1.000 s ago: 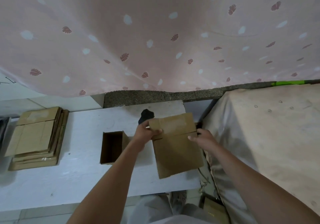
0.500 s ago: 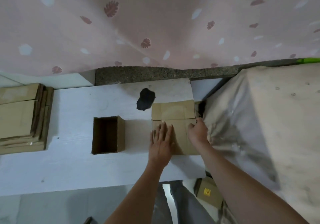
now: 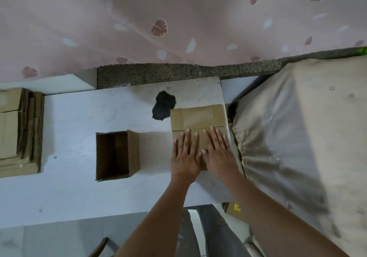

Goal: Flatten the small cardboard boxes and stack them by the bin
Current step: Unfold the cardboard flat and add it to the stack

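a white bench [image 3: 69, 193] is running left to right, its far edge lying against a speckled stone ledge. a flattened cardboard box [image 3: 196, 117] is lying flat at the bench's right end, near the far right corner, its right side reaching the right edge. a black patch [image 3: 162, 107] is showing on the surface just beside that box's far left corner, touching it. an open box [image 3: 117, 155] is sitting on its side around the middle of the bench, well apart from both long edges. a stack of flattened boxes [image 3: 17, 133] is resting at the left end, running out of view.
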The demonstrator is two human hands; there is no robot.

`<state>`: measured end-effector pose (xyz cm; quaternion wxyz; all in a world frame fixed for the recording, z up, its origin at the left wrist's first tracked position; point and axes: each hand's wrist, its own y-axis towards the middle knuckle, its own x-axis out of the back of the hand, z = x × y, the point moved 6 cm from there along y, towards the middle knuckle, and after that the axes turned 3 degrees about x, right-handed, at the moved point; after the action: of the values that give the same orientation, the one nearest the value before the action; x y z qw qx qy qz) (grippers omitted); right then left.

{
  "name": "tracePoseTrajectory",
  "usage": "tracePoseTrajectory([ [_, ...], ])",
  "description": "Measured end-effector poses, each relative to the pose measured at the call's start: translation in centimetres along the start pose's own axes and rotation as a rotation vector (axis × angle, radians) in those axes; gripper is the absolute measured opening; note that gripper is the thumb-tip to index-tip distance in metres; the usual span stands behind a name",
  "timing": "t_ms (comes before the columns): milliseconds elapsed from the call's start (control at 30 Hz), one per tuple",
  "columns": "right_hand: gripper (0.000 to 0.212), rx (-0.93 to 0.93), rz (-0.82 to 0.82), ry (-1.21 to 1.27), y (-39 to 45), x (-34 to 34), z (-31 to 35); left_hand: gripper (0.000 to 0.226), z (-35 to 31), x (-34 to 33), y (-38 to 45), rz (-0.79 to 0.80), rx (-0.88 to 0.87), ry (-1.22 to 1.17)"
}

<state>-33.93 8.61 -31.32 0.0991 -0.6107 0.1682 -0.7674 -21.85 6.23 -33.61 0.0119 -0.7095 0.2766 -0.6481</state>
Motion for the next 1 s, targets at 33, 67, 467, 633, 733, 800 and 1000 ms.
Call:
tracePoseTrajectory([
  [33, 0.068, -0.003, 0.004, 0.003, 0.1, -0.1, 0.0, 0.063, -0.1, 0.0, 0.0, 0.006, 0.008, -0.002],
  [67, 0.068, -0.009, 0.009, 0.016, 0.2, -0.2, 0.0, 0.063, -0.1, 0.0, 0.0, 0.011, 0.015, -0.007],
  [467, 0.074, -0.131, -0.086, 0.179, -0.2, 3.2, -0.7, 0.070, -0.9, 3.7, -0.4, 0.076, 0.287, -0.234],
  [633, 0.089, -0.545, 0.083, 0.509, -1.4, 1.9, -3.5, 0.088, 0.3, 5.5, -1.5, 0.021, 0.693, -0.607],
  [733, 0.074, -0.616, 0.076, 0.594, -1.4, 2.7, -4.5, 0.073, 1.6, 4.9, -2.0, 0.059, 0.808, -0.760],
  [800, 0.066, -0.668, 0.031, 0.726, -1.8, 3.5, -5.4, 0.052, 2.1, 4.7, -2.6, 0.115, 0.836, -0.864],
  [1000, 0.051, -0.558, -0.073, 0.951, -4.1, 7.8, -4.9, 0.052, 2.0, 8.2, -5.6, 0.031, 0.734, -1.253],
])
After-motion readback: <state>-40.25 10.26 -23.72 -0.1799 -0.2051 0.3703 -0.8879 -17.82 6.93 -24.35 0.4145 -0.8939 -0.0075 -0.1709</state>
